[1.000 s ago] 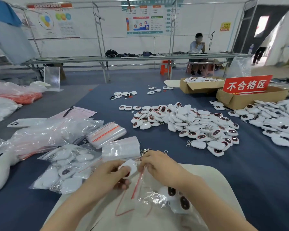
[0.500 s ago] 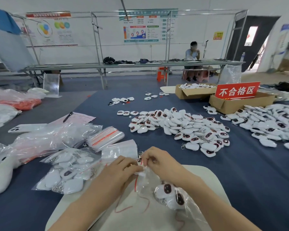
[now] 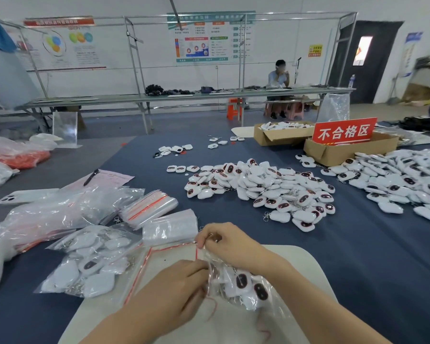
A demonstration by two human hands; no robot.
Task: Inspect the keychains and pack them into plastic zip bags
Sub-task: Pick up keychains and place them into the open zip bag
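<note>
On the near white board (image 3: 308, 264), left hand (image 3: 174, 286) and right hand (image 3: 231, 244) are both pinching the mouth of the zip bag (image 3: 271, 316); keychains (image 3: 243, 281) are sitting inside it. Loose pile (image 3: 263, 189) is lying far right.

A factory packing floor: long workbenches (image 3: 184, 96), wall charts (image 3: 209, 37), heaped keychains (image 3: 261, 192), reject-area sign (image 3: 344, 130).
</note>
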